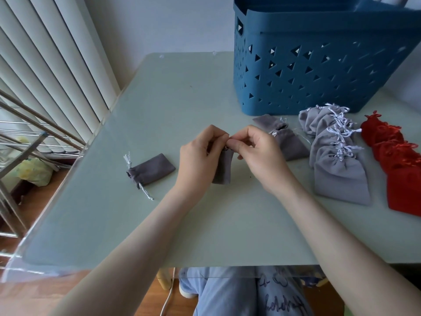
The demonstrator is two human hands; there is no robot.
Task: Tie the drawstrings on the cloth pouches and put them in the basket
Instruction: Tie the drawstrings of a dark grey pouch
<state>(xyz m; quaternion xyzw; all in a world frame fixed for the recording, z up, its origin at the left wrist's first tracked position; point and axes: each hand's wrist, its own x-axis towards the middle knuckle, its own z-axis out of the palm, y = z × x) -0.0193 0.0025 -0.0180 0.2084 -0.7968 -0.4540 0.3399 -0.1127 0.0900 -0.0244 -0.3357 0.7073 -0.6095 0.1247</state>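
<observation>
A small dark grey cloth pouch (222, 167) hangs upright at the middle of the table. My left hand (198, 156) and my right hand (257, 153) meet at its gathered top, each pinching the drawstring there; the string itself is mostly hidden by my fingers. A second dark grey pouch (151, 171) lies to the left with its pale drawstring ends loose. The blue perforated basket (319, 62) stands at the back right.
Right of my hands lie two more dark grey pouches (287, 140), a row of light grey pouches (337, 160) and a row of red pouches (396, 160). The table's left edge (75, 160) borders a metal rack and window blinds.
</observation>
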